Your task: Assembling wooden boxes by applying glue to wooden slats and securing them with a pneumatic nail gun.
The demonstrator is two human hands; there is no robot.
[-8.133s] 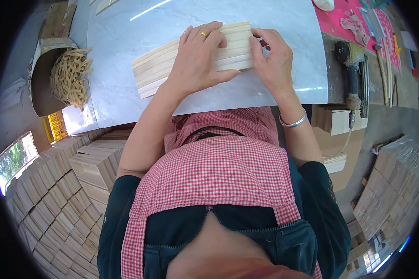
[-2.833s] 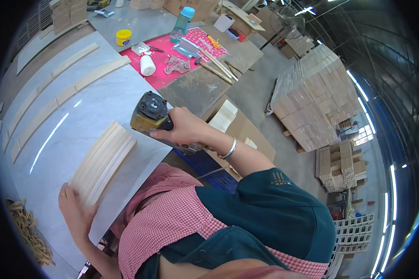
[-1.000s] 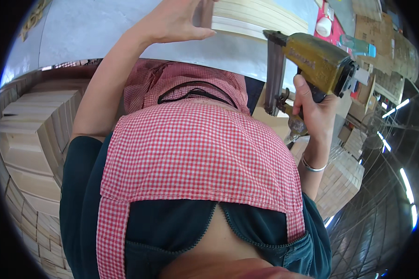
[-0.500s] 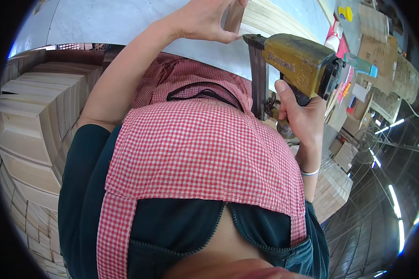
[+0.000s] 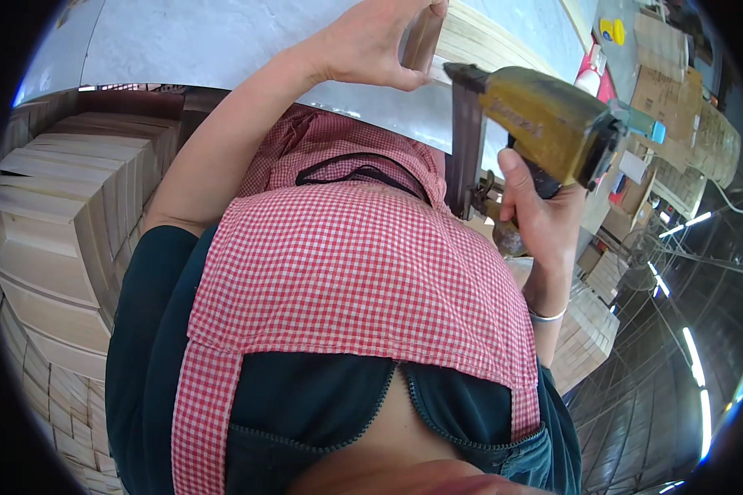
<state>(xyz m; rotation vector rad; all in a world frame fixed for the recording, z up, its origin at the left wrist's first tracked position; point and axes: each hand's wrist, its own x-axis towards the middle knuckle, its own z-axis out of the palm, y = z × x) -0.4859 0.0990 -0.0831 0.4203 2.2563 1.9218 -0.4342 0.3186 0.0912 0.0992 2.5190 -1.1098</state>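
Note:
My right hand (image 5: 543, 216) is wrapped round the grip of a yellow and black nail gun (image 5: 545, 124). The gun's nose points left, and its long dark magazine runs down from the nose toward my apron. My left hand (image 5: 363, 45), at the top of the view, is closed on a brown wooden piece (image 5: 423, 43), thumb on its near end and fingers at its far side. A small gap separates the gun's nose from my left thumb. Pale wooden strips (image 5: 487, 40) lie just right of the brown piece. The piece's far end is cut off by the view's edge.
A light grey worktable (image 5: 182, 41) spans the top. Stacked pale wooden parts (image 5: 45, 239) stand at my left. On the right are a yellow container (image 5: 612, 31), cardboard boxes (image 5: 664, 99) and another wood stack (image 5: 588, 330).
The nail gun in my right hand has shifted slightly right, its nose now apart from my left thumb. My left hand has moved a little right and nearer with the wooden piece.

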